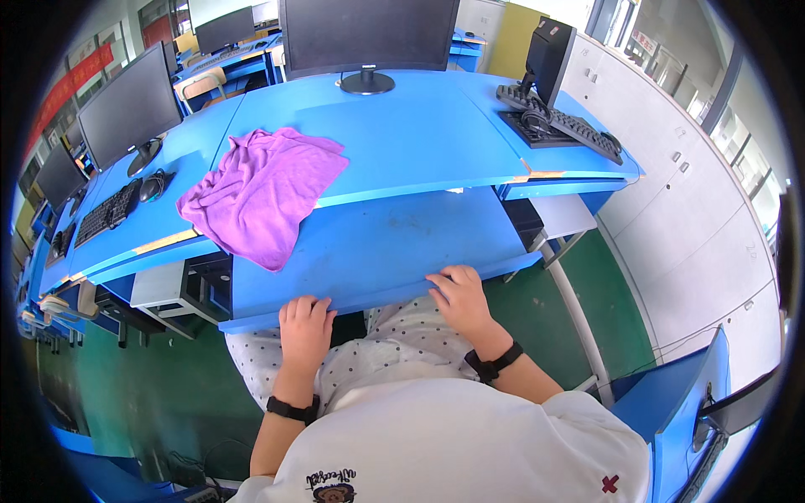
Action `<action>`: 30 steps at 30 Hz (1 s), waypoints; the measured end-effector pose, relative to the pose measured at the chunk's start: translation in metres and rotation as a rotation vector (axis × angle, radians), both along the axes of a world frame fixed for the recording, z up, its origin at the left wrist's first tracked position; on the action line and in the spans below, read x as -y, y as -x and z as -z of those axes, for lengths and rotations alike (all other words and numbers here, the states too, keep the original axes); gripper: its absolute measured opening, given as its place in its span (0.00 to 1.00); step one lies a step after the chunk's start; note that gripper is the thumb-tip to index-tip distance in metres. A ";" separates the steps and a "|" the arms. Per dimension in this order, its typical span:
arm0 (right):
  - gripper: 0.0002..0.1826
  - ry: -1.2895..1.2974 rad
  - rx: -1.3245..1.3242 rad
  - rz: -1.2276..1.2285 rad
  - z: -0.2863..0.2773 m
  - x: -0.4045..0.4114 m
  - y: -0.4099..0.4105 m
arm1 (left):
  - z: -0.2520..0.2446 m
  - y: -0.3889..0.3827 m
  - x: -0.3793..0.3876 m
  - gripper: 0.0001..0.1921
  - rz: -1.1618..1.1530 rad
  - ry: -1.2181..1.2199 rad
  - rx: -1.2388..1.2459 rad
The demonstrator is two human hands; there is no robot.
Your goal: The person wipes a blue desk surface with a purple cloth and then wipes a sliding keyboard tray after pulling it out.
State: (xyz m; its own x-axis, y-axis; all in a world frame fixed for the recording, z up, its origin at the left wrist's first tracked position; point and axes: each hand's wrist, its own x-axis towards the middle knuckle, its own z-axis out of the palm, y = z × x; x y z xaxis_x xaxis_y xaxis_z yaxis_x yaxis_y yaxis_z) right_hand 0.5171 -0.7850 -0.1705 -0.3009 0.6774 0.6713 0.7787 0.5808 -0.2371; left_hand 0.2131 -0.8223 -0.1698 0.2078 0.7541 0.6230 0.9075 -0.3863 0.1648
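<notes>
A blue pull-out keyboard tray [383,242] sticks out from under the desk, over my lap. My left hand [306,330] has its fingers hooked over the left part of the tray's front lip. Farther right along the same lip, the fingers and thumb of my right hand [462,302] pinch the edge. Dark smudges mark the tray's surface. A crumpled purple cloth [267,188] lies on the blue desktop [409,135] and drapes over its front edge onto the tray's left side. Each wrist wears a black band.
A monitor [368,31] stands at the desk's back. To the right are a black computer unit [552,60] and stacked keyboards [566,122]; to the left, another monitor [131,104], a keyboard [107,210] and a mouse [153,187]. Stools [157,286] sit below. White cabinets [679,182] line the right.
</notes>
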 end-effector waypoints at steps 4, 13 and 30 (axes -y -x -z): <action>0.15 0.001 0.003 0.029 -0.005 0.003 0.004 | -0.006 -0.003 0.003 0.15 -0.011 0.037 0.023; 0.15 0.068 0.008 0.006 -0.006 0.020 -0.002 | 0.002 -0.002 0.012 0.17 0.037 0.068 0.089; 0.15 0.179 0.034 -0.058 -0.020 0.074 -0.006 | -0.004 0.008 0.058 0.20 0.192 0.064 0.102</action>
State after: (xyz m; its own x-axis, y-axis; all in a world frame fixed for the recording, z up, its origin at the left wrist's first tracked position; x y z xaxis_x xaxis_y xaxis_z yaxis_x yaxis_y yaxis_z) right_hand 0.5229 -0.8594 -0.1507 -0.3639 0.7655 0.5306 0.7543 0.5764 -0.3143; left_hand 0.2048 -0.8807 -0.1653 0.2896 0.7456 0.6002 0.7956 -0.5361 0.2821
